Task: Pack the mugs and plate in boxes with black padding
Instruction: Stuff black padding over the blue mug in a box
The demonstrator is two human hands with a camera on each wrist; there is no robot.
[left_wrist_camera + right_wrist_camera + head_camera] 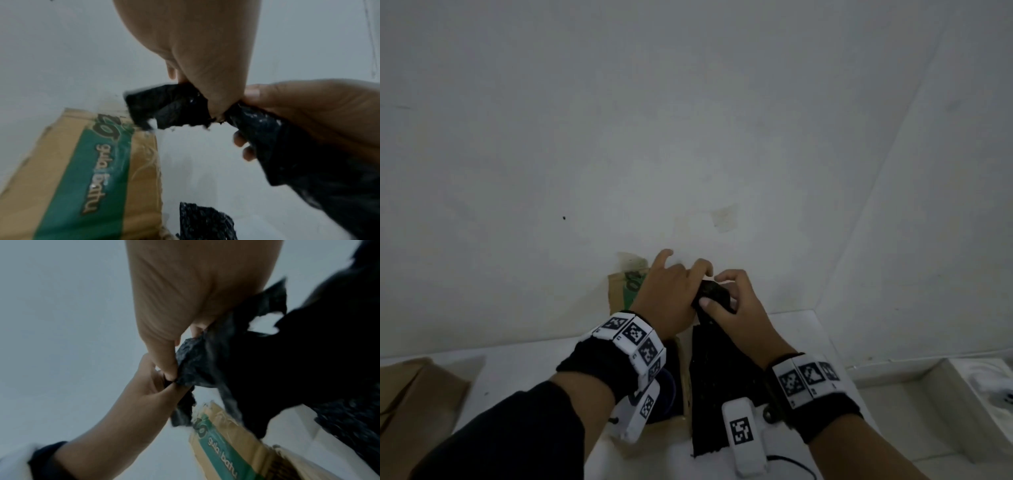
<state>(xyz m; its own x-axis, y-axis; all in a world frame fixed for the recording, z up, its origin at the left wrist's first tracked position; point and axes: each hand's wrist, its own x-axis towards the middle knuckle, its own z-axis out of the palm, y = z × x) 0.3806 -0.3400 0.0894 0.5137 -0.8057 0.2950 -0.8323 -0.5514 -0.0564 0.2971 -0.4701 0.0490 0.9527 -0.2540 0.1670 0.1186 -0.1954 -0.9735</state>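
Both hands meet in front of the wall, raised above the table (524, 356). The left hand (666, 294) pinches the top edge of the black padding (717, 353) between thumb and fingers, and the right hand (736, 305) grips the same sheet just beside it. The padding hangs down beside an open cardboard box (82, 170) with a green band.

The white worktop (527, 373) carries a brown cardboard box with a green band (625, 291) against the wall, a flat piece of brown cardboard (417, 390) at its left edge, and a strip of black padding (717, 394) beside the box.
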